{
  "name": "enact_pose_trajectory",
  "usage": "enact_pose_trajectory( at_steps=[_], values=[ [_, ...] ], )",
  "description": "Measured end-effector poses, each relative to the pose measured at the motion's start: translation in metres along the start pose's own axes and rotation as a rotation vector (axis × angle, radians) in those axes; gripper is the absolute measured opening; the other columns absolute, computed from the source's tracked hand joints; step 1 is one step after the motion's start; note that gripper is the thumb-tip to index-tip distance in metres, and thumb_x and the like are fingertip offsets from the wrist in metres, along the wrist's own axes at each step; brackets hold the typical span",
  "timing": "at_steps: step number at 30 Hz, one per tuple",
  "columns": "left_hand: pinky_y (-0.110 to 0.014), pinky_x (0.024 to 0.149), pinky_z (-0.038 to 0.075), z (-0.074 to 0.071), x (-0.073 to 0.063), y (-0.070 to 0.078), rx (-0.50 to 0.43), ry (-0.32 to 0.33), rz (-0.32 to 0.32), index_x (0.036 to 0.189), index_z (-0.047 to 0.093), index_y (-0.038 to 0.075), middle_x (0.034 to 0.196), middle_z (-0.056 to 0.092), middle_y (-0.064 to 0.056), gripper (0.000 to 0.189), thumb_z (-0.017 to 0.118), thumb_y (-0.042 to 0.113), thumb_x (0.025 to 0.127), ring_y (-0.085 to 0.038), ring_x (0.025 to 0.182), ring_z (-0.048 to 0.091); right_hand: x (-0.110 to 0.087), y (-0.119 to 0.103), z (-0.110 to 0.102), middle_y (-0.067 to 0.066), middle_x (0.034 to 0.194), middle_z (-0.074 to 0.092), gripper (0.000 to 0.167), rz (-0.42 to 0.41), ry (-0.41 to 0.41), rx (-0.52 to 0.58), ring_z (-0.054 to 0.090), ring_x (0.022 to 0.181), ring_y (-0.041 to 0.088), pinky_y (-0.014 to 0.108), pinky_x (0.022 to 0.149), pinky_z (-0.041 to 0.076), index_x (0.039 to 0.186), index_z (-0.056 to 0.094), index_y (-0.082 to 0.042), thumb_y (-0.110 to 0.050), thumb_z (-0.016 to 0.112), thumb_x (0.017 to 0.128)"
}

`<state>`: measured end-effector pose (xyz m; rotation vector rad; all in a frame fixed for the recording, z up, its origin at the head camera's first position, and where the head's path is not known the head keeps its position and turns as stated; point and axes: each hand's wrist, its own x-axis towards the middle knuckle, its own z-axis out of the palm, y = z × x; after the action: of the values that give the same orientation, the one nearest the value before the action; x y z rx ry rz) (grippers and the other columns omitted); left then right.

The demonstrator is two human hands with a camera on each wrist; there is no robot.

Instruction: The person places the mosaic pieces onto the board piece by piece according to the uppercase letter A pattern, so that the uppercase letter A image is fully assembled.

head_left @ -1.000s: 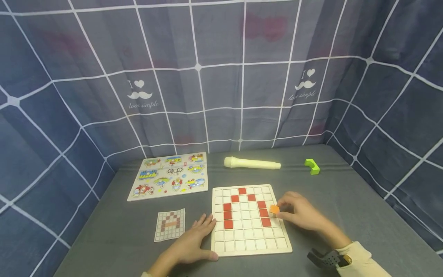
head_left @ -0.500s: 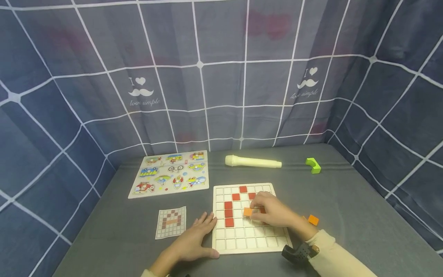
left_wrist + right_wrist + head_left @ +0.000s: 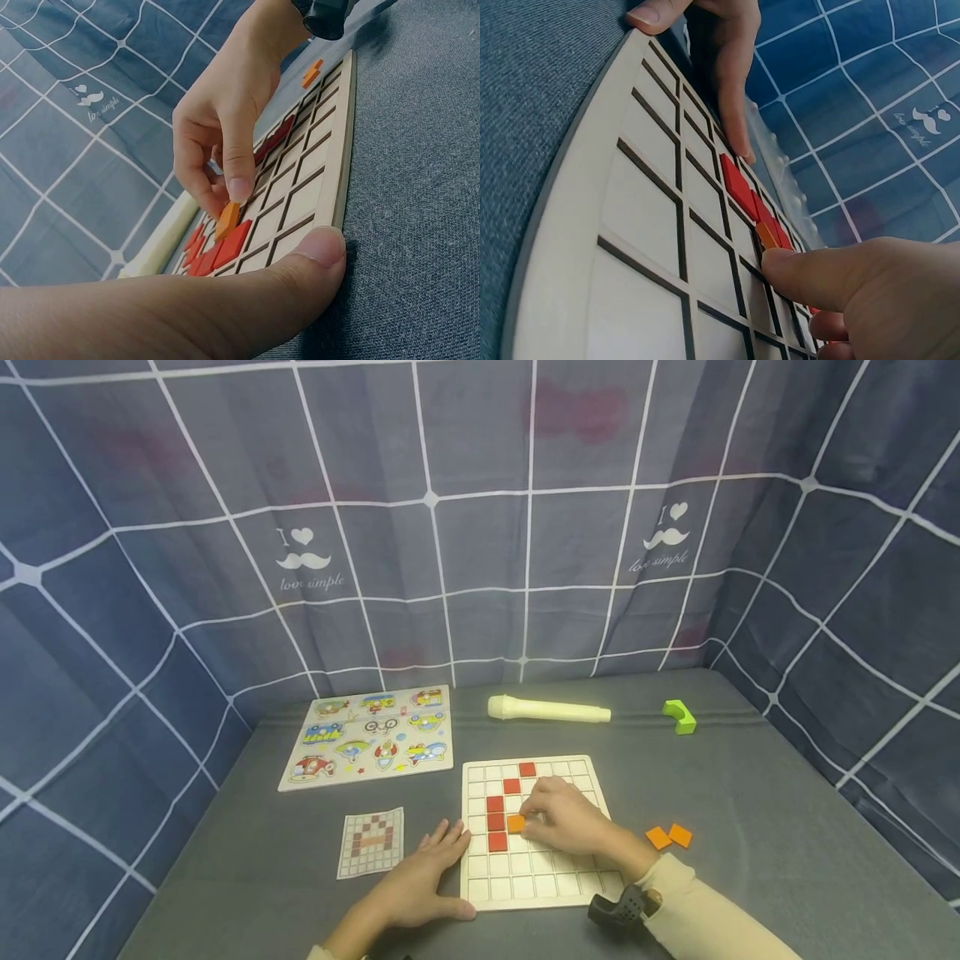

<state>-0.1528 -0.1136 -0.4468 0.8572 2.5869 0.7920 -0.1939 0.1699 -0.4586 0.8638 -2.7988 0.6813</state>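
Note:
A pale wooden grid board (image 3: 525, 887) lies on the table, with red square tiles (image 3: 496, 822) set in some of its cells. My right hand (image 3: 566, 817) pinches an orange square tile (image 3: 516, 823) between thumb and fingers over the board, beside the left red column. In the left wrist view this orange tile (image 3: 227, 220) is tilted, one edge down by the red tiles. The right hand covers the red tiles on the board's right side in the head view. My left hand (image 3: 423, 878) rests along the board's left edge, fingers straight, thumb at the near corner.
Two loose orange tiles (image 3: 669, 837) lie right of the board. A small pattern card (image 3: 371, 843) sits left of it. Farther back are a vehicle puzzle board (image 3: 367, 739), a cream microphone-shaped toy (image 3: 549, 710) and a green block (image 3: 679, 717). A checked curtain (image 3: 480, 552) surrounds the table.
The right hand has carried the orange tile leftward from the board's right edge to beside the left red column. Both loose orange tiles have come into full view. The left hand stays in place.

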Motion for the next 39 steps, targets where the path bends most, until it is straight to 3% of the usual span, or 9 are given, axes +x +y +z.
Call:
enact_pose_trajectory(
  at_steps=[14, 39],
  values=[
    [-0.064, 0.118, 0.021, 0.0013, 0.0011, -0.0012, 0.010, 0.008, 0.004, 0.151, 0.035, 0.002, 0.162, 0.023, -0.019, 0.104, 0.077, 0.058, 0.074, -0.043, 0.151, 0.017, -0.0004, -0.0018, 0.0029, -0.011, 0.087, 0.059, 0.018, 0.043, 0.042, -0.042, 0.047, 0.084, 0.005, 0.022, 0.073, 0.037, 0.096, 0.076, -0.021, -0.032, 0.076, 0.081],
    [-0.065, 0.116, 0.022, 0.0008, -0.0003, -0.0012, 0.006, 0.006, 0.011, 0.151, 0.034, 0.001, 0.162, 0.023, -0.019, 0.105, 0.075, 0.059, 0.074, -0.043, 0.151, 0.018, -0.0004, -0.0055, 0.0019, -0.010, 0.088, 0.058, 0.021, 0.074, 0.013, -0.045, 0.047, 0.085, 0.006, 0.022, 0.072, 0.035, 0.098, 0.077, -0.022, -0.033, 0.077, 0.080]
  ],
)
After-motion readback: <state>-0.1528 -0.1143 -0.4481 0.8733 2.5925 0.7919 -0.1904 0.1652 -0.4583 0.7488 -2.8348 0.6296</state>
